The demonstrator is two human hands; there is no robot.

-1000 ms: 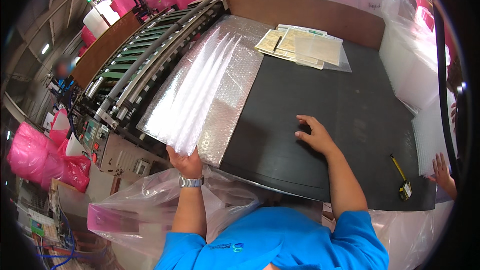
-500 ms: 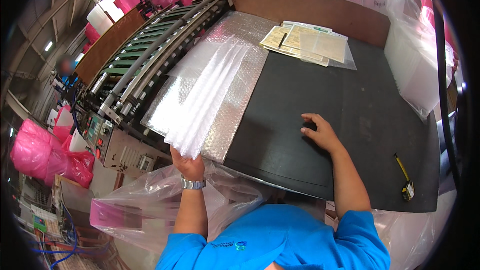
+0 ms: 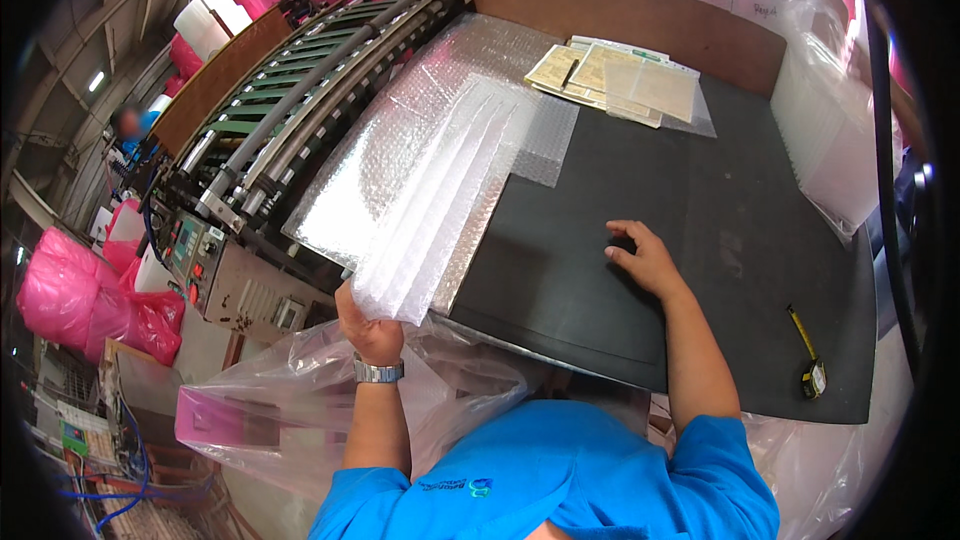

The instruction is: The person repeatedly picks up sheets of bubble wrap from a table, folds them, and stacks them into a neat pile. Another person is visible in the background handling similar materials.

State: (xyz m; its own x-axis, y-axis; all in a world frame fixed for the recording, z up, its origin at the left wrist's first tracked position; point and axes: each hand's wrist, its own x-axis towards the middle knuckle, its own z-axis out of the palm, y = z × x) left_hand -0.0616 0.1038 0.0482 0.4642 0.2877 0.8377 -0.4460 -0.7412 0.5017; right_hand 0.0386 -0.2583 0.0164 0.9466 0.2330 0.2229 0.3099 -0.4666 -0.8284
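My left hand (image 3: 368, 328), with a metal wristwatch, grips the near end of a stack of clear bubble-wrap sheets (image 3: 432, 202) and lifts it off the table's left edge. More bubble wrap (image 3: 375, 155) lies flat under the stack. My right hand (image 3: 642, 258) rests palm down on the black table top (image 3: 740, 230), fingers slightly curled, holding nothing.
A roller conveyor machine (image 3: 290, 110) borders the table on the left. Papers in clear sleeves (image 3: 625, 80) lie at the far side. A stack of clear bags (image 3: 825, 130) stands at right. A yellow tape measure (image 3: 812, 365) lies near the front edge. Clear plastic bag (image 3: 300, 410) hangs below.
The bubble-wrap stack's near end has risen and tilted in my left hand. My right hand has stayed on the table and curled its fingers. The hand at the right edge is out of view.
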